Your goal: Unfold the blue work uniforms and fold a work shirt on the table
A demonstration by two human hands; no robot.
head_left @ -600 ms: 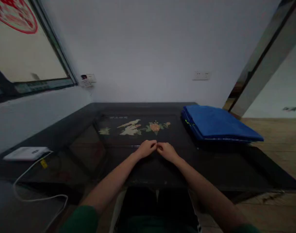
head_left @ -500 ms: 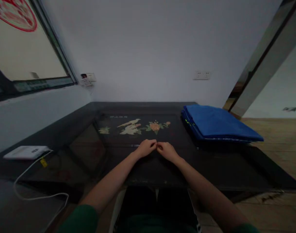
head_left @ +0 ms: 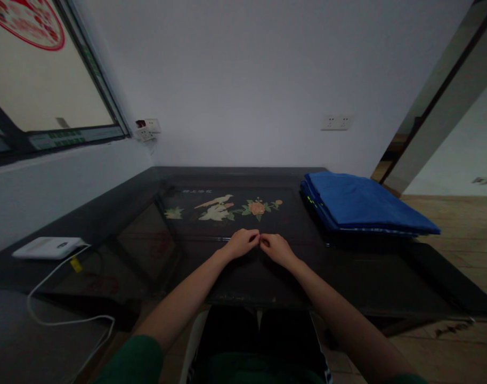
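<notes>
My left hand and my right hand rest side by side on the dark glass-topped table, fingertips meeting at the middle. Both hands have their fingers curled inward in a loose pinch. What they pinch, if anything, is too small to make out. Just beyond them the tabletop bears an inlaid bird-and-flower picture.
A stack of folded blue cloths lies at the table's far right. A white flat device with a white cable sits at the left edge. Wall sockets are on the white wall behind, and a window is at the left.
The view has shifted slightly; my hands stay together in the same spot on the table.
</notes>
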